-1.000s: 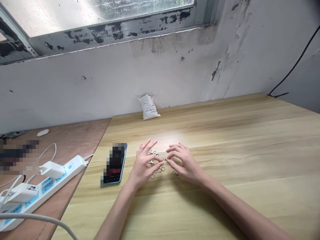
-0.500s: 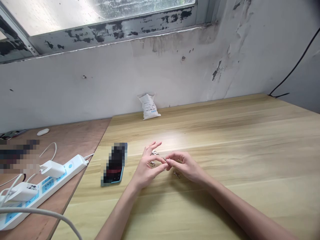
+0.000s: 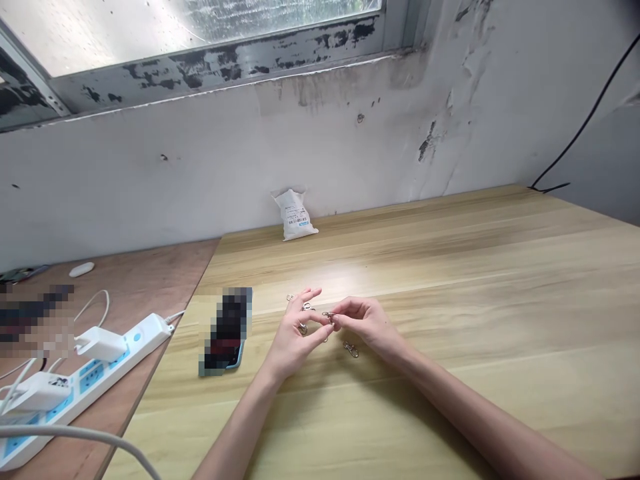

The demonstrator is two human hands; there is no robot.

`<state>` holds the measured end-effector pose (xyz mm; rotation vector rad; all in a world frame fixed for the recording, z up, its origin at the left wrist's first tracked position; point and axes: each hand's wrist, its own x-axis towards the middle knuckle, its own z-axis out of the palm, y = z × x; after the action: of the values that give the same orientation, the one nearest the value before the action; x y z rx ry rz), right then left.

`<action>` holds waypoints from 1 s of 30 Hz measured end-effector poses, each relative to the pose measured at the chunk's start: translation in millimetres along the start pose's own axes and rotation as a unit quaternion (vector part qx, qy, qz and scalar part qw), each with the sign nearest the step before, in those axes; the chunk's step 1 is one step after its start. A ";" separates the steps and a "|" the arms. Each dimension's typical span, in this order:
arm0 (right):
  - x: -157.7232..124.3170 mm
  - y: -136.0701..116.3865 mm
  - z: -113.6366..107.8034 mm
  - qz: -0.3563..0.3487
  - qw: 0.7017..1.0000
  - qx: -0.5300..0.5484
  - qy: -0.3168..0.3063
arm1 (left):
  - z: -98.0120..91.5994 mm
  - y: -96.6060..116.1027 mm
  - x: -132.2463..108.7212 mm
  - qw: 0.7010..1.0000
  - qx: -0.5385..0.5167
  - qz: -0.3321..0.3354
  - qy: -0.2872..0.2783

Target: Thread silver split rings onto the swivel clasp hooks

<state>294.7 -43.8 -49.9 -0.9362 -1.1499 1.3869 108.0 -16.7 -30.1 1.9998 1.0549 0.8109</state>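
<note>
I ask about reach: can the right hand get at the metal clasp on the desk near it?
Probably yes. The metal clasp lies on the desk below the right hand, nothing between them. But that hand pinches a small metal piece, so it likely must release it first.

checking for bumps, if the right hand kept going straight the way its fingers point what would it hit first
The right hand would meet the small metal clasp at its fingertips first, then the left hand just beyond, though depth is hard to judge from this view.
</note>
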 end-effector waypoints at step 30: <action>-5.8 -4.3 3.0 -0.085 0.986 -0.141 0.006 | -2.4 -8.7 2.2 0.986 -0.140 -0.075 -0.059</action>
<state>293.7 -50.0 -45.4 -1.0161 -1.4078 1.0978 103.6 -10.6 -35.5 1.6894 0.9549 0.7085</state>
